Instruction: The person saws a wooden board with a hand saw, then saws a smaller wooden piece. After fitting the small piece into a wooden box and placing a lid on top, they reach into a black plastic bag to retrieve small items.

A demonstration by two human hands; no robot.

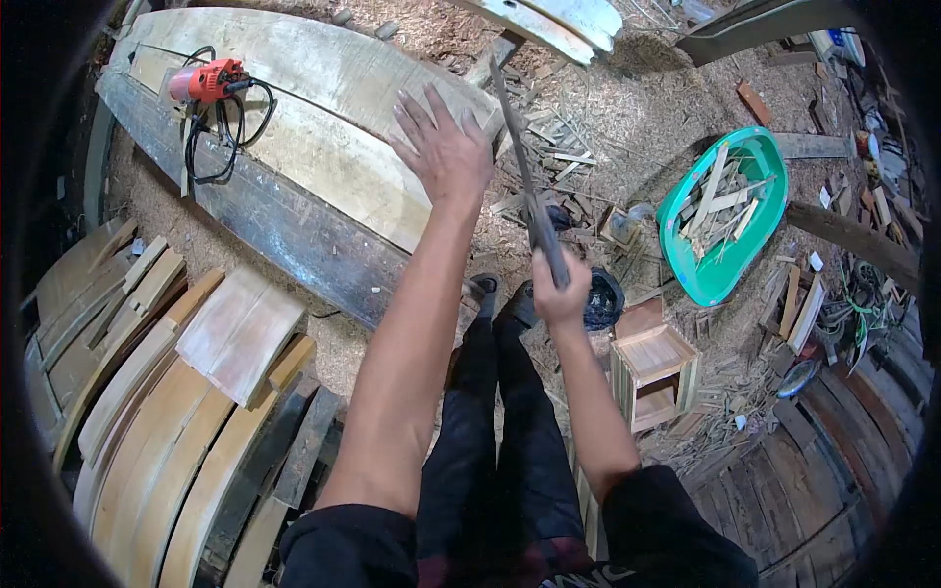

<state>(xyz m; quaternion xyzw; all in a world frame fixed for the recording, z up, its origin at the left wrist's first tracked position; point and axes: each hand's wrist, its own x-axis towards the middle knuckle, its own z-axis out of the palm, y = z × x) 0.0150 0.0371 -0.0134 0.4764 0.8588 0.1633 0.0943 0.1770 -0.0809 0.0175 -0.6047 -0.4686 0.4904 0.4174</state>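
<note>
Both of my arms reach forward over a long, light wooden board (pixel 323 83) with a darker plank along its near side. My left hand (pixel 449 152) rests with spread fingers on or just above the board near its right end; nothing is in it. My right hand (pixel 564 289) is wrapped round the handle of a saw (pixel 527 176). The narrow blade points away from me and stands nearly edge-on beside the board's right end. Whether the blade touches the wood cannot be made out. A red power tool (pixel 208 81) with a coiled black cable lies on the board's left part.
A green tub (pixel 725 216) with wood offcuts stands at the right. Below it is a small wooden box frame (pixel 655 363). Curved planks (pixel 176 441) are stacked at the lower left. A dark round container (pixel 603 299) sits near my right hand. Shavings and scraps cover the ground.
</note>
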